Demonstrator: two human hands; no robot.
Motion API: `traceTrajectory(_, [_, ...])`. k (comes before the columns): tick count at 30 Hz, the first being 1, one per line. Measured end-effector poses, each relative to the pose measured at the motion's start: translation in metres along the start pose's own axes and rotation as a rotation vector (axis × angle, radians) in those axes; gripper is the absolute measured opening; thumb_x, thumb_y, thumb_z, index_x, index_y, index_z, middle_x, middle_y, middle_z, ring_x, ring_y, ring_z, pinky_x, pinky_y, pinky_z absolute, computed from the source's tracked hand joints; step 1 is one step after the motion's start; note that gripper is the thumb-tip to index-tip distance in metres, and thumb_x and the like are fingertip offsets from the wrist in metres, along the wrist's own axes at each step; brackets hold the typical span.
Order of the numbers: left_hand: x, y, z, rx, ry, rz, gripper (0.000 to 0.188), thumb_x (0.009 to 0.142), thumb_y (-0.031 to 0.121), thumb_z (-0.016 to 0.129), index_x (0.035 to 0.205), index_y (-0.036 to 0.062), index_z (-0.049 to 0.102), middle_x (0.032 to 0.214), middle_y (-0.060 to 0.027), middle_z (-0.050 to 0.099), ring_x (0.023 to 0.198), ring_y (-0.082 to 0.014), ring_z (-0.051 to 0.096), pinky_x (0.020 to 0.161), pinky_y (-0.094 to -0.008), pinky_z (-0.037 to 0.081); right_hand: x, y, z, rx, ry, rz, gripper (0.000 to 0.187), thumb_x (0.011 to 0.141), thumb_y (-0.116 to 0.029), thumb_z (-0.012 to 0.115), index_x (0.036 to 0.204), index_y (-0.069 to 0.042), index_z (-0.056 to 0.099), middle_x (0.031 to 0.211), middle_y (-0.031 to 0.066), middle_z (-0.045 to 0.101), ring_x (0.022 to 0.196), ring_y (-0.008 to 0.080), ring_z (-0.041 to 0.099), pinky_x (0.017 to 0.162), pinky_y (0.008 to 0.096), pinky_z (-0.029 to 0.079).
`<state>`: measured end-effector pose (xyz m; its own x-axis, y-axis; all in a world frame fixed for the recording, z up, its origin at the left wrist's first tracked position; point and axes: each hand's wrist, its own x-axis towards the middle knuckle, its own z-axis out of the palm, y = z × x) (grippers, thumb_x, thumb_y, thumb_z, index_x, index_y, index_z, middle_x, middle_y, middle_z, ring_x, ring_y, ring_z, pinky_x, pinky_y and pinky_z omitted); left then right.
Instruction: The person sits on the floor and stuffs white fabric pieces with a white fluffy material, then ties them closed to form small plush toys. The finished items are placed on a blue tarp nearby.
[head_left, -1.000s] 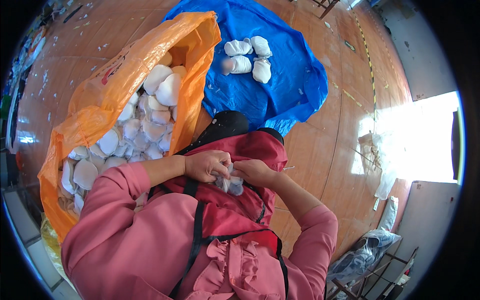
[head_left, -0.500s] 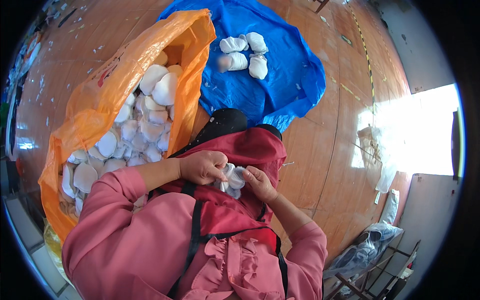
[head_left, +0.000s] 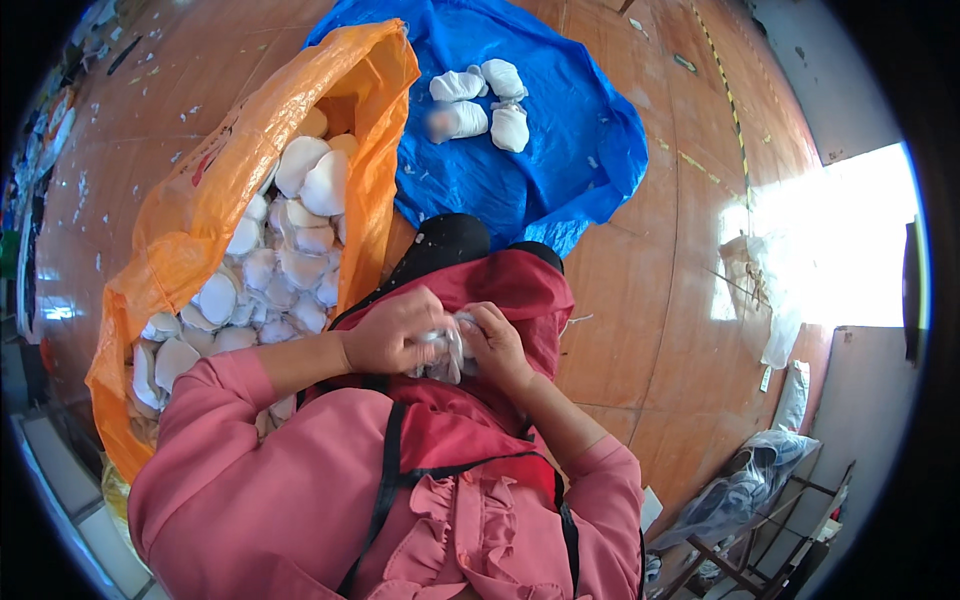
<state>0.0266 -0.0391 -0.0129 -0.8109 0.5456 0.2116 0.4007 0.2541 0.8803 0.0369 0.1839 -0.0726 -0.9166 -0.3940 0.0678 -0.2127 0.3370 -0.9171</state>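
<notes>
Over my lap, my left hand point(head_left: 392, 332) and my right hand point(head_left: 497, 350) meet around a small bundle of white pads point(head_left: 440, 368). Both hands have their fingers curled in on it, the left from one side and the right from the other, so much of it is hidden. Beside my left arm stands an orange sack point(head_left: 165, 235), its mouth gaping. Rounded white and cream pads point(head_left: 300, 265) fill it. Ahead of my knees, several wrapped white bundles point(head_left: 509, 128) lie grouped on a blue plastic sheet point(head_left: 570, 150).
A red apron point(head_left: 520, 285) covers my lap. Reddish-brown floor point(head_left: 640, 330) shows around the sheet, with scraps scattered on it. At the lower right, a clear plastic bag point(head_left: 745, 475) rests on a metal-framed rack. Bright light comes in at the far right.
Both hands have shifted slightly up the lap, and the fingers now cover more of the bundle. My left hand has turned over its top. The view has tilted a little.
</notes>
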Motion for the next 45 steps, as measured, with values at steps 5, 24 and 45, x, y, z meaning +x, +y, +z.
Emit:
traceTrajectory(5, [0.008,-0.009,-0.018,-0.031,-0.047,-0.381,0.019,0.088,0.017,0.073,0.098,0.0018,0.065,0.088,-0.0043,0.062,0.082,-0.0094,0.059,0.073,-0.0269,0.05,0.008,-0.012,0.018,0.309,0.024,0.209,0.022,0.096,-0.018,0.063,0.112,-0.003,0.063,0.101,0.0108,0.067,0.095,0.0194,0.065,0.082,0.0319,0.052])
traceTrajectory(24, [0.009,-0.017,-0.013,-0.057,-0.264,-0.397,0.032,0.081,0.025,0.078,0.099,0.0038,0.062,0.088,-0.0055,0.061,0.078,-0.0149,0.058,0.071,-0.0297,0.048,-0.01,-0.004,0.044,0.387,0.222,0.25,0.014,0.098,-0.009,0.057,0.104,0.0,0.066,0.089,0.0028,0.068,0.08,0.0082,0.06,0.073,0.0241,0.049])
traceTrajectory(45, [-0.015,0.008,0.01,0.287,-0.137,-0.019,0.023,0.077,0.013,0.07,0.089,0.0048,0.052,0.084,-0.0132,0.054,0.072,-0.0345,0.057,0.064,-0.0438,0.046,-0.007,0.002,0.044,0.85,0.092,0.561,0.02,0.098,-0.017,0.06,0.101,0.001,0.069,0.09,0.0003,0.067,0.078,0.0076,0.059,0.069,0.0236,0.049])
